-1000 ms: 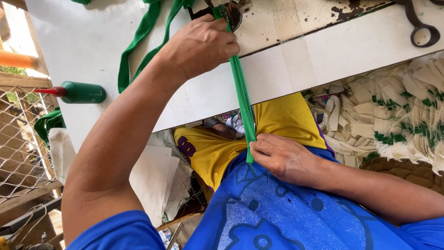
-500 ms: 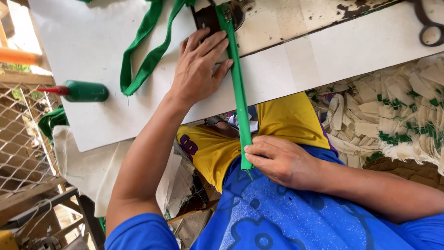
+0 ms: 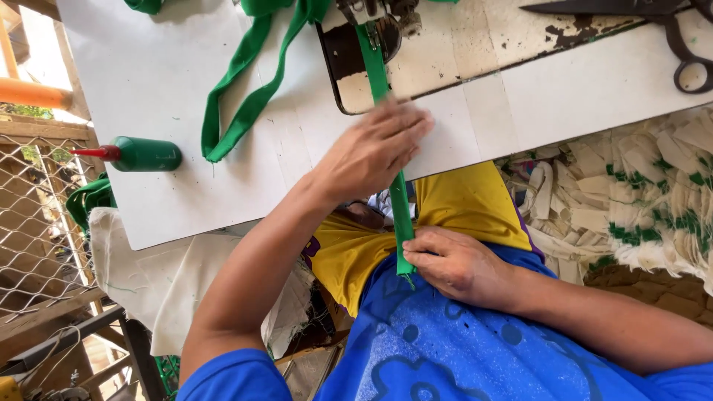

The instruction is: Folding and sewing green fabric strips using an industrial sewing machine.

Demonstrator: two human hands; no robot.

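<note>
A: Entry, head view. I log the green strap [image 3: 402, 215] first: it runs taut from under the sewing machine's presser foot [image 3: 369, 16] at the far edge of the bench [image 3: 186, 200], over the near edge, down to the lap.

B: Hands?

A: Right hand [image 3: 457, 265] is below the near edge, fingers pinched together on the strap's tail end, against the blue shirt [image 3: 445, 349]. Left hand [image 3: 371, 148] lies flat on the bench, fingers straight and together, palm pressing the strap down near the machine base. Not gripping, only pressing.

B: Change against the earlier frames?

A: A second ago the left hand pinched the strap higher up, close to the needle. Half a second ago it lay spread beside the strap. Now it covers the strap, fingers pointing toward the right edge and slightly blurred. My judgement: the hand is smoothing or flattening the strap, so the stretch between machine and lap stays straight. The right hand has held its place throughout.

B: Surroundings?

A: Loose loops of the same green webbing [image 3: 245, 104] lie toward the far left corner. A green bottle with a red nozzle [image 3: 141, 154] lies at the left edge. Black scissors [image 3: 668, 30] at the far right corner. Yellow shorts [image 3: 475, 204] under the near edge.
</note>
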